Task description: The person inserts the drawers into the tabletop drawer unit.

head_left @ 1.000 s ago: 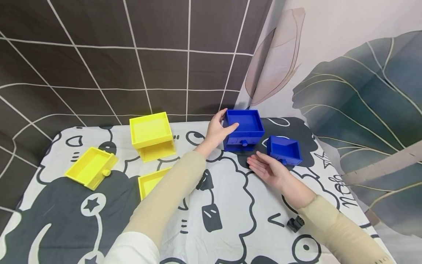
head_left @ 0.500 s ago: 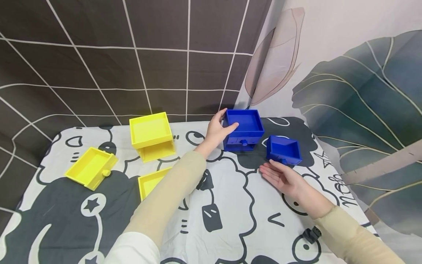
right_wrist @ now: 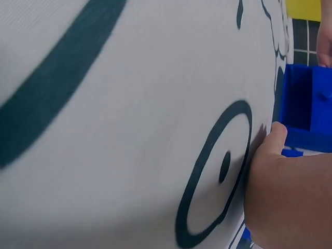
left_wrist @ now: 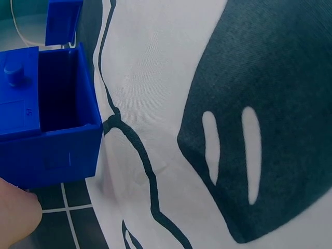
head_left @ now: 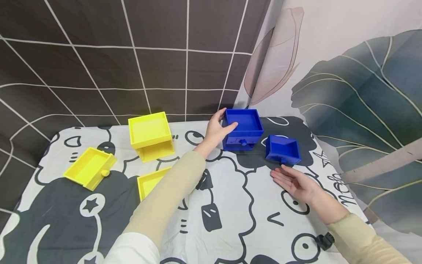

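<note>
R hand (head_left: 298, 186) shifted to nr. loose blue drawer (head_left: 284, 149), fingers together; L hand (head_left: 215, 132) stayed clamped on blue cabinet (head_left: 244, 121); lower bay (left_wrist: 62, 98) was unfilled, i.e. work apparently incomplete.

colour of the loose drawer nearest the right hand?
Blue; the drawer shows best in the head view.

The left hand (head_left: 215, 132) is gripping a blue cabinet (head_left: 246, 126) — at its four o'clock, a blue drawer (head_left: 285, 150) is sitting.

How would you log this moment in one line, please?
left hand: grips blue cabinet | right hand: empty, near loose blue drawer | lower slot: no drawer
</note>
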A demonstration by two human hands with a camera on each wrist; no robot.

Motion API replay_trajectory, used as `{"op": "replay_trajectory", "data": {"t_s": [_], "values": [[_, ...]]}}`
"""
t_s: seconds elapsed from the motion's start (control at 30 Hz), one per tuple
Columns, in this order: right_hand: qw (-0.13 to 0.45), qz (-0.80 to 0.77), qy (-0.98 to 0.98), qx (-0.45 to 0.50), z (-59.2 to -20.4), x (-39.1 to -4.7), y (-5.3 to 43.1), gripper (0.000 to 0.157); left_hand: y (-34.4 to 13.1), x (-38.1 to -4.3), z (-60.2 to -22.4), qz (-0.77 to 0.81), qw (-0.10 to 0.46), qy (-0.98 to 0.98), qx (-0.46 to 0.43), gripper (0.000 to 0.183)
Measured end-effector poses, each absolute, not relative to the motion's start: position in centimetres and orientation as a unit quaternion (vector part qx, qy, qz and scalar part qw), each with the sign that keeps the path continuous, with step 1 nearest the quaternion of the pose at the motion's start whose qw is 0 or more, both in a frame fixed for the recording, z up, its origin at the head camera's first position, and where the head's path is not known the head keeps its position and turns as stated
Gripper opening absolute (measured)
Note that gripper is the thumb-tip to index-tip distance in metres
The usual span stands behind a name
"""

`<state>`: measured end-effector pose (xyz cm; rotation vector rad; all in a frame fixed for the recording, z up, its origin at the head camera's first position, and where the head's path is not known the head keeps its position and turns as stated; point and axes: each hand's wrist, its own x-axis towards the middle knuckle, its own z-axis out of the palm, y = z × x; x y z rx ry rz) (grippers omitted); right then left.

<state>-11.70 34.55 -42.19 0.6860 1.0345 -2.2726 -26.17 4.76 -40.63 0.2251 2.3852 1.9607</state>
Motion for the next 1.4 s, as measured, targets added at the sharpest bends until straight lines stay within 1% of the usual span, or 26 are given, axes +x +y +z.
{"op": "replay_trajectory", "data": {"t_s": [0.23,0.57,0.97,1.4], "values": [[0.268,-0.841,0.394,0.257,-42.1,-11.8,35.4,0.028,4.7,-26.2,-40.7,0.632,0.020,0.772,0.070,0.075],[0.258,-0.845,0.368,0.290,-41.8,-12.5,35.7,0.033,4.7,-26.3,-40.8,0.630,0.018,0.773,0.073,0.075],[0.242,-0.844,0.360,0.314,-41.6,-13.4,35.5,0.032,4.7,-26.2,-40.7,0.631,0.021,0.773,0.067,0.075],[0.225,-0.839,0.364,0.335,-41.8,-13.9,35.1,0.027,4.8,-26.1,-40.5,0.630,0.023,0.773,0.069,0.074]]}}
